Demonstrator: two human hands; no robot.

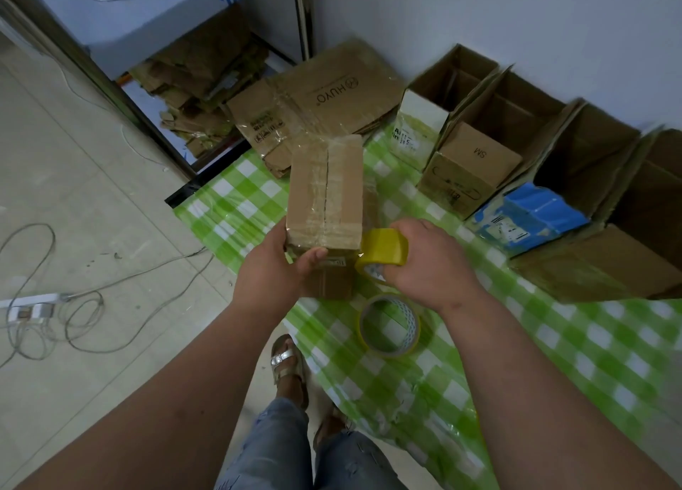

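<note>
Creases are risked in the seal if the cardboard box (324,194), gripped at its near end by the left hand (275,264) above the tabletop (553,342), is tilted while the yellow tape roll (383,248) is clamped in the right hand's (428,264) curled fingers (400,231).

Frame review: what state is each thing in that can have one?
small box: flaps closed, seam taped, gripped by left hand.
yellow tape roll: gripped by right hand, against the box's corner.
second tape roll: lying flat on checked cloth, untouched.
SM box: open at the top.
blue parcel: wrapped shut.
HUYO carton: flattened.
</note>
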